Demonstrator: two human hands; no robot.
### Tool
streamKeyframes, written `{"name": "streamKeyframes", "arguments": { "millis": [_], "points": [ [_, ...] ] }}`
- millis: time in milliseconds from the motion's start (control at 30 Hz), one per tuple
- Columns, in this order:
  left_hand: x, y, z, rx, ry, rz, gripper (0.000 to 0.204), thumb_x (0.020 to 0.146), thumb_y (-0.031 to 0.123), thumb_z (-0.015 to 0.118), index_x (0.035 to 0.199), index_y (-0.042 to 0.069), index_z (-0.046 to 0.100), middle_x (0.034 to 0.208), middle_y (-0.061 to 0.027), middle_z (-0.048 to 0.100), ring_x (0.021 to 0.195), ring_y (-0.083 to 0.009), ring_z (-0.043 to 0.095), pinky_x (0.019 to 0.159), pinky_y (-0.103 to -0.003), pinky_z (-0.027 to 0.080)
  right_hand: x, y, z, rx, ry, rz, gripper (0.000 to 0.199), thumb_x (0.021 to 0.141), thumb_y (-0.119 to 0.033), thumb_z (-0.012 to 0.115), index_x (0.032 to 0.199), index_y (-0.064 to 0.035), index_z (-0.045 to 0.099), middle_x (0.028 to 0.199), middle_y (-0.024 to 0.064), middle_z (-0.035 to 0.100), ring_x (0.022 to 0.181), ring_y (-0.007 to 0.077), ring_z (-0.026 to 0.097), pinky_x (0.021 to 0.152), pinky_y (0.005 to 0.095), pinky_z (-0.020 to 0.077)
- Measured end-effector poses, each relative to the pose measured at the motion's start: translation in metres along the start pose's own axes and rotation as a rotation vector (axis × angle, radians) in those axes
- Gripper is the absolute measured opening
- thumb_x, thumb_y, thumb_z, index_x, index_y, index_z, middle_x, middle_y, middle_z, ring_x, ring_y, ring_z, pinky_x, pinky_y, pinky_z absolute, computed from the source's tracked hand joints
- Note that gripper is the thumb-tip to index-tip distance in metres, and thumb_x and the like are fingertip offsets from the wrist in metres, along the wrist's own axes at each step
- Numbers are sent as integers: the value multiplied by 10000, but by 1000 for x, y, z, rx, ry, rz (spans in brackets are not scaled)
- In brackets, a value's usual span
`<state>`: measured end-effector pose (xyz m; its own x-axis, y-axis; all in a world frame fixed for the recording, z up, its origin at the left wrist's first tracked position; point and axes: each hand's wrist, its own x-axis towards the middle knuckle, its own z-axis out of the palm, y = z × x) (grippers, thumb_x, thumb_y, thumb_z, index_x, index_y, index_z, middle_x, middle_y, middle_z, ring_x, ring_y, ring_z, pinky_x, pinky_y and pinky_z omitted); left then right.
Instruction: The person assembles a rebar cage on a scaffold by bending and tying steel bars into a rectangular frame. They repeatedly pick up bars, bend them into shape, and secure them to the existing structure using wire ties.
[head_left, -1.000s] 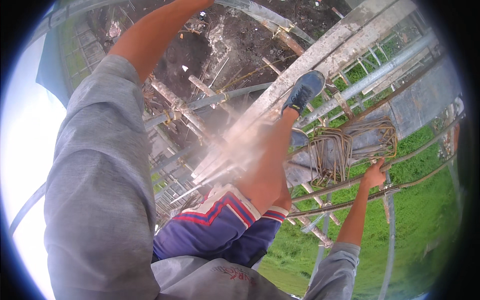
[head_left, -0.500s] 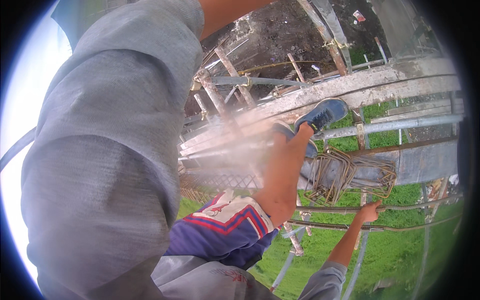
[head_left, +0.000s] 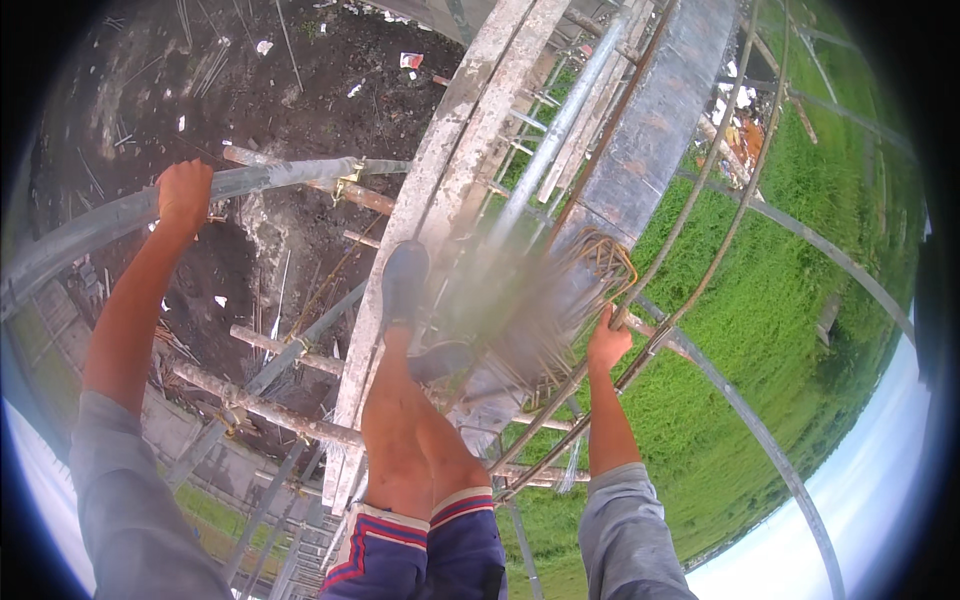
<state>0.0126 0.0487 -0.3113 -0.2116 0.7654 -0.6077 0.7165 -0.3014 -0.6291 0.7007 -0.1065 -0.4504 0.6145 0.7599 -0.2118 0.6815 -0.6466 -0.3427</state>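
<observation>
My left hand (head_left: 185,195) is closed round a grey metal pipe (head_left: 270,177) of the scaffold, arm stretched out to the left. On the other side my right hand (head_left: 608,345) is closed on a long steel reinforcing bar (head_left: 690,215), right beside a bundle of bent steel stirrups (head_left: 600,255). The stirrups lie on a grey beam form (head_left: 640,130); their near part is smeared by a blur over the middle of the view. My feet in dark shoes (head_left: 405,280) are between my hands, one on a pale wooden plank (head_left: 465,110).
The scaffold stands high above ground. Dark soil (head_left: 330,90) with scattered debris lies below left, green grass (head_left: 790,290) below right. Wooden poles (head_left: 265,405) and metal pipes cross under the planks. A second steel bar (head_left: 745,195) runs alongside the held one.
The view has swung round and levelled. My left hand, out of sight before, now shows on the pipe. My right hand stays at the bar beside the stirrups.
</observation>
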Motion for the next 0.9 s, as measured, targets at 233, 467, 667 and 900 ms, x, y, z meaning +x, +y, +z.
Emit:
{"name": "streamKeyframes", "arguments": {
  "millis": [233,467,667,900],
  "points": [
    [3,-5,15,22,79,-2,99,884,93,689,961,100,750,995,-108,769,924,-284,771,789,-377,625,0,-5,-5,-62,29,37,436,940,-368,704,821,50,735,664,266,665,628,449,676,654,535,531],
    [1,-5,-6,65,-19,37,255,817,242,814,988,84,709,988,-117,760,931,-293,770,796,-385,624,2,-3,-4,-15,16,57,382,940,-341,699,777,5,719,668,261,655,634,477,659,630,530,541],
    [8,-5,-7,124,-96,53,275,790,203,818,999,85,683,980,-112,759,924,-304,770,793,-396,625,5,-6,-5,-10,29,83,330,929,-323,722,801,-19,716,661,248,657,623,470,655,613,539,532],
    [8,-7,-13,136,-159,91,492,691,305,902,1049,85,646,988,-118,750,932,-306,765,802,-402,625,0,4,0,47,19,133,273,915,-321,742,840,-61,711,672,227,663,618,449,657,598,533,536]
  ]
}}
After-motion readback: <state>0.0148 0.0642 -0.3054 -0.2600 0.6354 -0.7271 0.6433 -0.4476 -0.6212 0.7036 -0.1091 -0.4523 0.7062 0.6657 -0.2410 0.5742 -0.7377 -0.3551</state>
